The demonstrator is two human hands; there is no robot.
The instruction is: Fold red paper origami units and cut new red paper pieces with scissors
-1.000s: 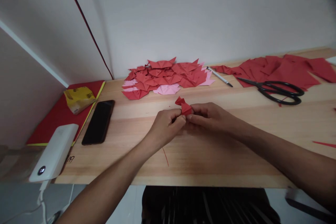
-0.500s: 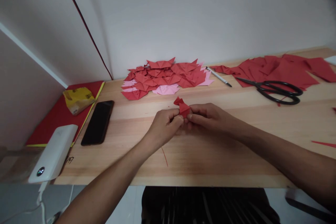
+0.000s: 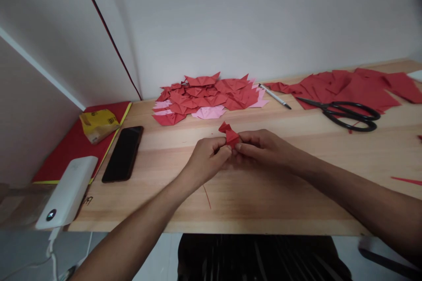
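Observation:
A small folded piece of red paper (image 3: 232,137) is pinched between both hands just above the wooden table (image 3: 283,202). My left hand (image 3: 211,154) grips its left and lower side with thumb and forefinger. From the right, my right hand (image 3: 260,145) holds the other edge between thumb and finger. The paper's upper end twists up and to the left. Its lower part is hidden by my fingers. Behind it lies a pile of folded red and pink paper pieces (image 3: 198,96) against the wall.
Black-handled scissors (image 3: 351,114) rest by flat red paper sheets (image 3: 349,90) at the back right. A pen (image 3: 274,96) lies between the paper heaps. To the left are a phone (image 3: 122,154), a white power bank (image 3: 67,193) and a yellow packet (image 3: 99,125) on a red folder (image 3: 59,158).
Both hands stay almost in place, with only a slight shift of the fingers and the red paper. Nothing else has visibly moved.

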